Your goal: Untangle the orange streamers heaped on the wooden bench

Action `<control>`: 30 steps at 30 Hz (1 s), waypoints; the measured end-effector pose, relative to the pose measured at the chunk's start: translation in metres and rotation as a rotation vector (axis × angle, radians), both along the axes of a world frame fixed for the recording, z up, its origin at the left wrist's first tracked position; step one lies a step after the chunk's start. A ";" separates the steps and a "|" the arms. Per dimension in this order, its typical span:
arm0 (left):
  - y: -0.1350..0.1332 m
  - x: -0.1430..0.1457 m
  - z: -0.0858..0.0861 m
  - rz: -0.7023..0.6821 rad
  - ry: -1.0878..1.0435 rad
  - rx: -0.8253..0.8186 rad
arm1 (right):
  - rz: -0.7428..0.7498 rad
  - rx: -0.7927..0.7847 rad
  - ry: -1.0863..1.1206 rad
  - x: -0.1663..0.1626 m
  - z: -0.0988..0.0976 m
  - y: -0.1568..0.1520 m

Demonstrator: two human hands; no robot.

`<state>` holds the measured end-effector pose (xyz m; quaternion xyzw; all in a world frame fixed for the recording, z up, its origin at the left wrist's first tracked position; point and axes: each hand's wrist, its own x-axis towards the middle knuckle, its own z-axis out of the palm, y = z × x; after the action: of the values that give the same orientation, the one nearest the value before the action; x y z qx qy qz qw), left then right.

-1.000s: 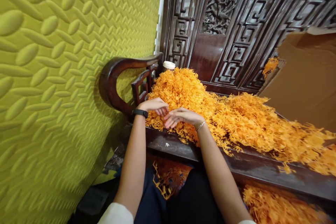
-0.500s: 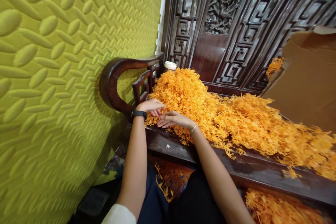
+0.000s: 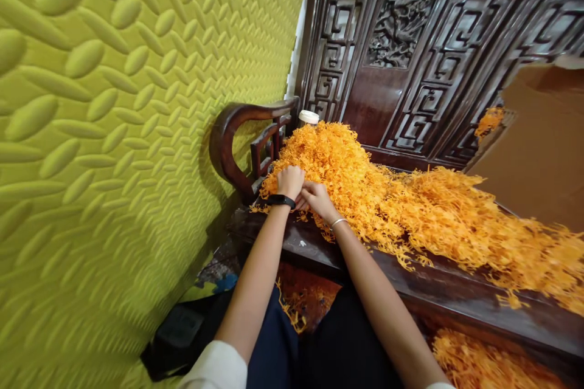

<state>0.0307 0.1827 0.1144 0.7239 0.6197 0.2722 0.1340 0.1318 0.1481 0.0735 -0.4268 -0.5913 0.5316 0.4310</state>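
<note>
A big heap of orange shredded strands (image 3: 410,206) covers the seat of a dark carved wooden bench (image 3: 438,298). My left hand (image 3: 291,181), with a black band on its wrist, is curled into the near left end of the heap. My right hand (image 3: 316,197), with a thin silver bracelet, rests right beside it, fingers bent down into the strands. Both hands touch the strands and each other; what the fingers hold is hidden among the strands.
A green embossed wall (image 3: 114,134) fills the left. The curved armrest (image 3: 237,134) stands just left of my hands. A white-lidded jar (image 3: 309,117) pokes from the heap's far end. A brown cardboard sheet (image 3: 538,146) leans at the right. More orange strands (image 3: 483,364) lie below the bench.
Both hands moved forward from the bench's front edge into the heap, and their fingers went from loosely stretched to curled. The view shifted a little so the bench sits further right.
</note>
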 end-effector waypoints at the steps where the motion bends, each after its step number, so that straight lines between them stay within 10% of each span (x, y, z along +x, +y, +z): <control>1: -0.004 0.005 0.002 0.033 0.009 0.064 | -0.049 0.046 0.018 -0.001 0.000 -0.002; 15: -0.039 -0.002 0.044 0.016 0.071 0.589 | 0.320 0.016 0.345 -0.034 0.007 -0.046; 30: -0.041 -0.009 0.043 -0.247 0.262 0.082 | 0.335 0.014 0.573 -0.048 0.004 -0.044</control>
<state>0.0218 0.1420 0.1577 0.8286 0.5266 0.1822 0.0549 0.0834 0.1045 0.0774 -0.1540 -0.5116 0.6893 0.4893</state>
